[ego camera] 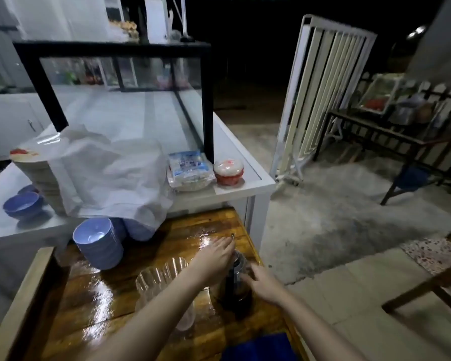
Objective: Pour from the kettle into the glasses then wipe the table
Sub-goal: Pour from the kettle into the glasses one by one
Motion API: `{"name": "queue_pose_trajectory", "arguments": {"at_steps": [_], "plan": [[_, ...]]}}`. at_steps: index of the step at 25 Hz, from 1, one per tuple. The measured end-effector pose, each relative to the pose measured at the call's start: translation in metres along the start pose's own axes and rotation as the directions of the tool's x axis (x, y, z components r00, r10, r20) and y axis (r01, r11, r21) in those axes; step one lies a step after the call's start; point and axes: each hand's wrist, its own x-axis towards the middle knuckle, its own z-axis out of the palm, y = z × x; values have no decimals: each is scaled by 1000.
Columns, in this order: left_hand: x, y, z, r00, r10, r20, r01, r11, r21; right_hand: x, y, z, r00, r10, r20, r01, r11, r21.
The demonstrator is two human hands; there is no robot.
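Note:
A glass kettle (234, 287) holding dark liquid stands near the right edge of the wet wooden table (94, 303). My left hand (215, 257) reaches over its top, fingertips pinched on the lid's small knob. My right hand (261, 282) wraps the kettle's right side. A ribbed clear glass (158, 278) stands just left of the kettle, partly behind my left forearm. A second clear glass (186, 317) shows under that forearm. A blue cloth (258, 346) lies at the table's near edge.
A stack of blue bowls (99, 244) stands at the table's back left. Behind it a white counter (245, 188) carries a plastic-covered pile (107, 175), a packet (189, 169), a red-white tub (229, 171) and a glass case. Concrete floor and a white gate (320, 92) lie to the right.

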Motion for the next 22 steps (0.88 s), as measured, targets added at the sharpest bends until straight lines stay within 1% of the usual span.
{"name": "queue_pose_trajectory", "arguments": {"at_steps": [2, 4, 7, 9, 12, 15, 17, 20, 22], "plan": [[9, -2, 17, 997, -56, 56, 60, 995, -85, 18, 14, 12, 992, 58, 114, -68, 994, 85], [12, -5, 38, 993, -98, 65, 105, 987, -119, 26, 25, 24, 976, 61, 208, -96, 982, 163], [23, -6, 56, 992, -115, 56, 121, 984, -129, 33, 36, 36, 960, 33, 278, -126, 938, 323], [25, -5, 62, 992, -122, 22, 124, 983, -137, 37, 40, 39, 953, 33, 302, -155, 907, 391], [22, 2, 70, 992, -129, -4, 126, 975, -184, 40, 44, 46, 947, 2, 322, -155, 881, 447], [19, 4, 70, 990, -141, 3, 139, 969, -206, 37, 46, 50, 954, -34, 298, -113, 879, 463], [17, 5, 71, 989, -148, 4, 146, 966, -211, 31, 42, 50, 956, -28, 291, -117, 875, 469], [12, 5, 76, 989, -145, 15, 145, 976, -161, 18, 42, 47, 952, -28, 306, -128, 868, 479], [5, 8, 82, 990, -144, 8, 144, 983, -111, 9, 47, 40, 950, -50, 309, -108, 873, 475]]}}
